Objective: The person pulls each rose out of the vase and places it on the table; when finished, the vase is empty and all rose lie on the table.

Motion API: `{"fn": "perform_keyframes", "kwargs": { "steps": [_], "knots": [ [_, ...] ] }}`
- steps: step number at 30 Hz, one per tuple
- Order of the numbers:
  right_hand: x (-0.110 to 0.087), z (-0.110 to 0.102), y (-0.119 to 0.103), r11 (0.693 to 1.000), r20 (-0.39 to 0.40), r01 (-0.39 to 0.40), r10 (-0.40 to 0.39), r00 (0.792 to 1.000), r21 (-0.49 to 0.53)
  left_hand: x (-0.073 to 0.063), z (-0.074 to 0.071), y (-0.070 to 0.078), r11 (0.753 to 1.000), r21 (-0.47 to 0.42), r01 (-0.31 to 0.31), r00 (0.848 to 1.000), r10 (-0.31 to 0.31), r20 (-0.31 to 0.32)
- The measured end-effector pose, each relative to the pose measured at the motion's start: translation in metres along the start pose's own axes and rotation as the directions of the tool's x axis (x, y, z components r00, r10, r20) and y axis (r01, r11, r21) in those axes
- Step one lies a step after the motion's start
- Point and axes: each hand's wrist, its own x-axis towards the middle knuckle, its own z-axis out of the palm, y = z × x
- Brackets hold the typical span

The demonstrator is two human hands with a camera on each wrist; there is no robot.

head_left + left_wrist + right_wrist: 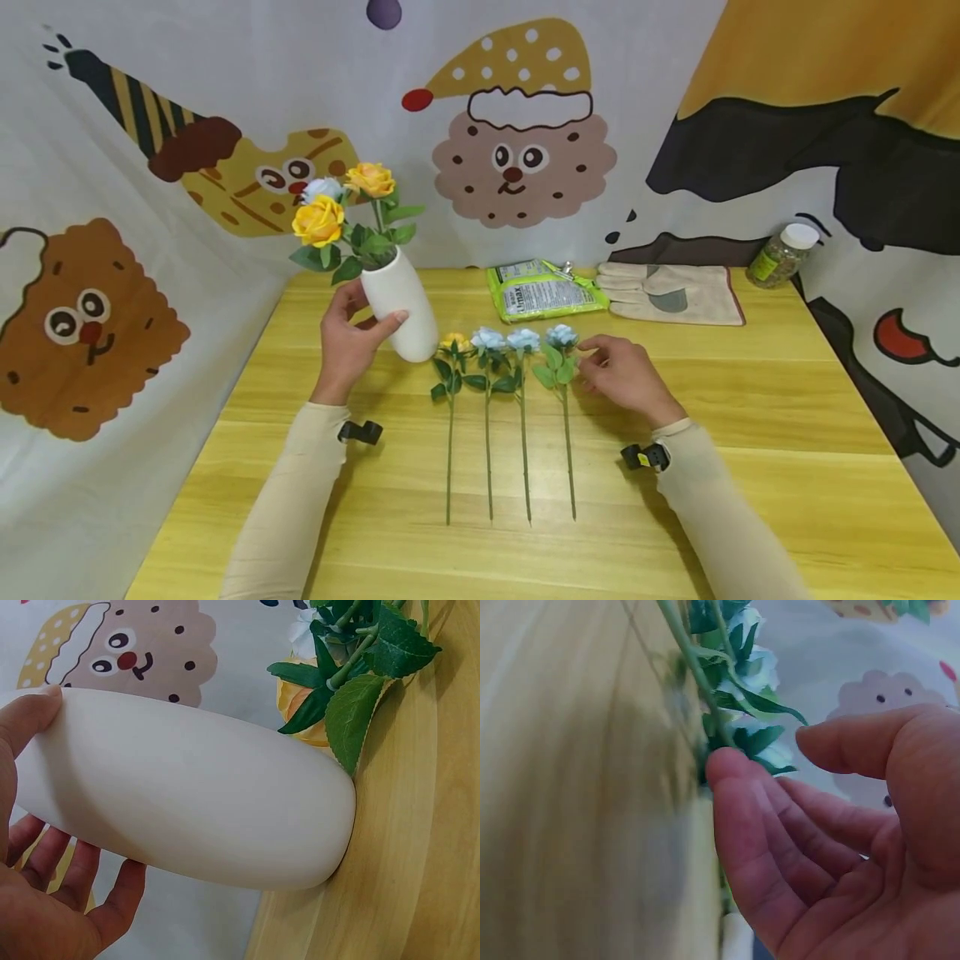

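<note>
My left hand (351, 337) grips a white vase (401, 307), thumb on the near side and fingers round the other. The vase leans, its base down at the tabletop in the left wrist view. Two yellow roses (318, 222) and a pale blue rose (322, 191) with green leaves stand in it. One yellow rose (454, 342) and three blue roses lie in a row on the table, stems toward me. Beside the rightmost blue rose (562, 336) is my right hand (622, 373), fingertips right at its head, thumb apart from the fingers in the right wrist view.
A green packet (543, 292) lies at the back of the wooden table (360, 533), next to a pair of pale work gloves (697, 296). A jar with a white lid (782, 257) stands in the back right corner. Behind hangs a cartoon-printed cloth (645, 75).
</note>
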Motion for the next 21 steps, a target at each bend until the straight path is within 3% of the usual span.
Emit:
{"fn": "perform_keyframes", "kwargs": {
  "steps": [4, 8, 14, 18, 21],
  "knots": [
    [0.005, -0.010, -0.012, 0.995, -0.063, 0.092, -0.094, 0.994, -0.034, 0.003, 0.000, 0.002, 1.000, 0.004, -0.009, 1.000, 0.009, -0.012],
    [0.012, -0.013, -0.027, 0.978, -0.128, 0.197, -0.204, 0.970, -0.068, 0.006, 0.002, 0.002, 1.000, 0.012, -0.014, 1.000, 0.014, -0.017],
    [0.017, -0.005, -0.051, 0.961, -0.128, 0.276, -0.277, 0.952, -0.021, -0.003, 0.000, -0.002, 0.998, 0.053, 0.028, 1.000, -0.028, -0.004],
    [0.022, 0.000, -0.069, 0.923, -0.133, 0.384, -0.380, 0.916, 0.008, -0.007, -0.002, -0.003, 0.997, 0.073, 0.033, 0.999, -0.034, 0.008],
    [0.033, -0.001, -0.088, 0.878, -0.148, 0.478, -0.473, 0.868, -0.001, 0.000, -0.001, -0.001, 0.997, 0.069, 0.016, 1.000, -0.017, 0.009]
  ]
}}
